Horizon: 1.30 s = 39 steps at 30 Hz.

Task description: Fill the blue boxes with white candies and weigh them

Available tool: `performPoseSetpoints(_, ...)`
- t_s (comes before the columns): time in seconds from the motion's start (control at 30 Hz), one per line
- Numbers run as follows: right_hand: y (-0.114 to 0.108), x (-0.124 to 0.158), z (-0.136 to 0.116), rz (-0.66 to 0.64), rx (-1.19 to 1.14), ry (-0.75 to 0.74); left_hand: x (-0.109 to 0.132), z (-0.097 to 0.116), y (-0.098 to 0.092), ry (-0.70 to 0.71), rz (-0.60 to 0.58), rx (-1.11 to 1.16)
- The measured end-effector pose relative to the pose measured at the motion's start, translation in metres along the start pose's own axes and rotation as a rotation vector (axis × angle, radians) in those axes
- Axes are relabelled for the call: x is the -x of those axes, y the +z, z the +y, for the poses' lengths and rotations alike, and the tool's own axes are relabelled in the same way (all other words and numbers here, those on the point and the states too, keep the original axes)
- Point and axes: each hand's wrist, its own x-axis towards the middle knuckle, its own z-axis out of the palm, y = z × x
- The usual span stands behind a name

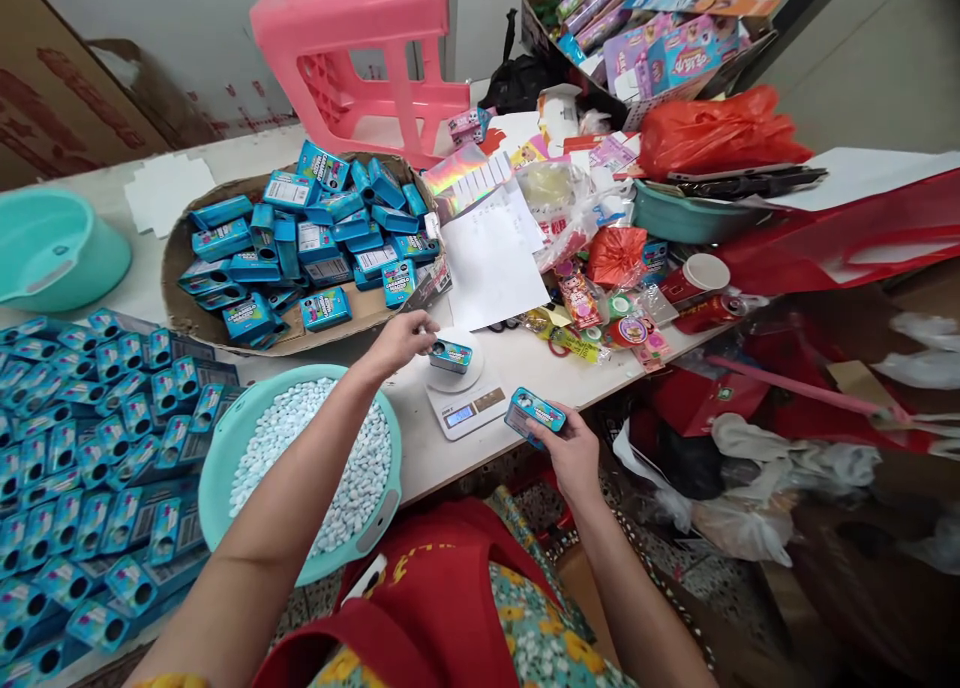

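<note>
A small blue candy tin [452, 356] with a dark round opening rests on the round plate of a white kitchen scale [466, 408]. At the tin's left end, my left hand [405, 342] has its fingers pinched together by the opening; what they hold, if anything, is hidden. My right hand [574, 453] grips another blue tin [534, 413] in front of the scale's right side, its opening facing up with something pale in it. Under my left forearm stands a turquoise basin [211, 478] full of small white candies [349, 468].
Many blue tins [135, 418] stand in rows at the left. More lie heaped in a cardboard tray [180, 298] behind the basin. A second turquoise basin [90, 253], white paper [491, 268], a pink stool [409, 98] and assorted packets [577, 293] surround the scale.
</note>
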Motion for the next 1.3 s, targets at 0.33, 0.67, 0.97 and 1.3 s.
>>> performPoseSetpoints(0.33,0.007,-0.005,-0.001,0.002,0.001,0.003,0.036,-0.035,-0.027,-0.335,0.061,0.311)
performPoseSetpoints(0.67,0.013,-0.002,-0.002,-0.032,-0.006,0.008,0.019,-0.010,-0.007,-0.101,-0.081,-0.322)
performPoseSetpoints(0.97,0.010,0.001,-0.003,-0.001,-0.005,0.016,-0.005,0.002,0.014,-0.080,-0.078,-0.580)
performPoseSetpoints(1.3,0.023,-0.004,-0.007,-0.049,0.013,-0.024,0.006,-0.015,0.013,0.032,-0.076,-0.731)
